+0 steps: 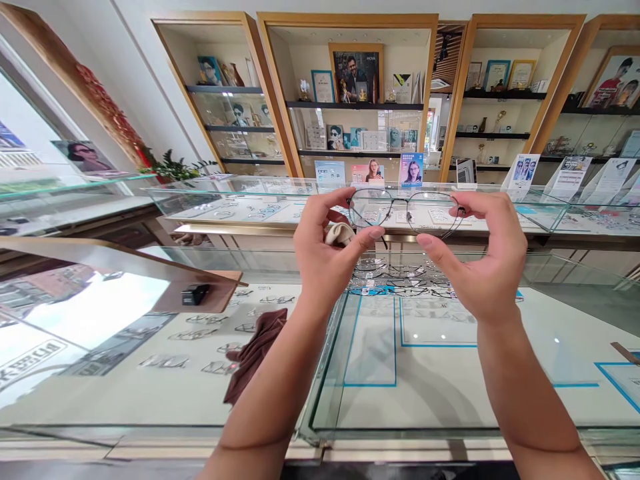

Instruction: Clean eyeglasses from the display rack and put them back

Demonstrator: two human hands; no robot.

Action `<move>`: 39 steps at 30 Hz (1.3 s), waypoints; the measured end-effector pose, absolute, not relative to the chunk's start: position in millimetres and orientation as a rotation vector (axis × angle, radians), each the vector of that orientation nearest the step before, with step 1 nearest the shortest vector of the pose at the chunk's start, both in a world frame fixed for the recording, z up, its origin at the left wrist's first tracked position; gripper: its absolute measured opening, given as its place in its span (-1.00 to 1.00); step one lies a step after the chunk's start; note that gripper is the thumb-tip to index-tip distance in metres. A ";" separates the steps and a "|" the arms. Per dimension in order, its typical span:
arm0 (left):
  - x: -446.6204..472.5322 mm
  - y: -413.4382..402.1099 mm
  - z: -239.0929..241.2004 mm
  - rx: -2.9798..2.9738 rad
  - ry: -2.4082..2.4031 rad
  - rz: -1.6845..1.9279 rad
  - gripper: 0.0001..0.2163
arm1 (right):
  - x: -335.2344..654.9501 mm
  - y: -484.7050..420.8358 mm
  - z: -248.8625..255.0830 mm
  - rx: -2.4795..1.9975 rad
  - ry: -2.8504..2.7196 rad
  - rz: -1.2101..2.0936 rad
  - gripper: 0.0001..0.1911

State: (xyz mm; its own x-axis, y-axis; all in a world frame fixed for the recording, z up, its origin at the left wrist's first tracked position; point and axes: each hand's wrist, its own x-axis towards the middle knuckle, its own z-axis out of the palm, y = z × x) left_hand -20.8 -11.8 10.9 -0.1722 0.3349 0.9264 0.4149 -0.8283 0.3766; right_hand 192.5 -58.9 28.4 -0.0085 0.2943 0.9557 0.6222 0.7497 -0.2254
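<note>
Optician's shop: wood-framed wall shelves (350, 100) at back w/ framed photos, certificates, small trophies. Glass counters run across mid and foreground.

Item 1 – glass display case (440, 407), foreground, blue-lined trays inside; rows of spectacle frames (395, 277) laid out at its far end.

Item 2 – spectacles (406, 212), thin dark metal rim, clear lenses. Held up in the air above the case, level, lenses facing the wearer of the camera, between both hands.

Item 3 – left hand (325, 257): thumb and forefinger pinch the spectacles' left rim/hinge; remaining fingers curled. A pale beige cloth (339, 233) is tucked in the same hand, against the palm.

Item 4 – right hand (483, 257): thumb and fingers pinch the right end of the frame by the hinge; fingers bent, not spread.

Item 5 – dark maroon cloth (255, 353), crumpled, lying on the left counter glass, near the left forearm.

Item 6 – small black box-like object (195, 294) on a brown panel, left counter; what it is, cannot tell.

Item 7 – promo cards (411, 169) w/ faces in glasses, standing on far counter (240, 193); more white tent cards to the right.

Item 8 – green plant (173, 167), far left by window.
</note>
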 end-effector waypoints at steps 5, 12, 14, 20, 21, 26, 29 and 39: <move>-16.3 -10.7 6.7 -1.930 -0.928 -2.258 -0.51 | 191.4 -58.5 28.8 -0.758 -1.577 -0.385 -0.59; -13.7 -12.6 6.5 -1.800 -0.769 -2.291 -0.52 | 193.8 -56.6 29.1 -0.765 -1.592 -0.330 -0.57; -16.3 -12.6 5.6 -1.800 -0.776 -2.242 -0.50 | 195.3 -54.6 28.3 -0.796 -1.604 -0.306 -0.56; -20.7 -13.0 4.0 -1.777 -0.803 -2.134 -0.48 | 197.0 -51.6 26.1 -0.836 -1.610 -0.249 -0.54; -20.4 -13.7 4.3 -1.779 -0.790 -2.133 -0.48 | 196.9 -51.5 26.0 -0.837 -1.609 -0.245 -0.54; -17.2 -18.1 7.6 -1.770 -0.767 -2.158 -0.54 | 196.1 -51.6 25.6 -0.840 -1.609 -0.229 -0.55; -16.3 -19.2 8.7 -1.753 -0.794 -2.149 -0.54 | 195.4 -51.2 25.0 -0.848 -1.598 -0.215 -0.53; -15.6 -17.9 5.9 -1.691 -0.865 -2.145 -0.54 | 193.4 -51.1 24.1 -0.866 -1.578 -0.171 -0.57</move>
